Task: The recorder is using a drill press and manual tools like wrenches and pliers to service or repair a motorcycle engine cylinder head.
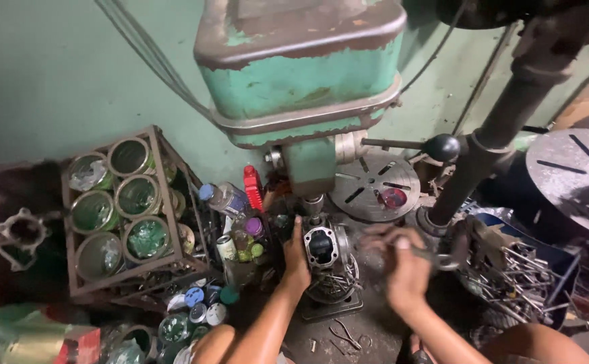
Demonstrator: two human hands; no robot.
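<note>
Head view looks straight down under the green drill press (pixel 301 74), and the left hand (pixel 296 259) is pressed flat against the left side of a finned metal engine cylinder (pixel 321 253) that sits on the press's base plate (pixel 331 307), right beneath the spindle. Fingers are wrapped onto the casting, steadying it. The right hand (pixel 406 263) is blurred, curled around a metal tool (pixel 443 259) just right of the cylinder; what kind of tool is hard to tell. That cylinder looks heavy, stiff cast metal, oily and likely slippery, with thin fins that could bite the skin, so the solid flanks beside the bore seem the safest places to grip, not the fins. Packages now: near the floor's left edge a rusty wire crate (pixel 129 216) holds round tins with greenish insides stacked on their sides. Between crate and cylinder stand small bottles (pixel 237 229), one with a blue cap, one purple, and a red ribbed piece above them. Round tin lids in blue and silver lie below. A green and red wrapper (pixel 35 340) sits at the bottom left corner. Loose metal rods (pixel 510 283) pile up at right.
</note>
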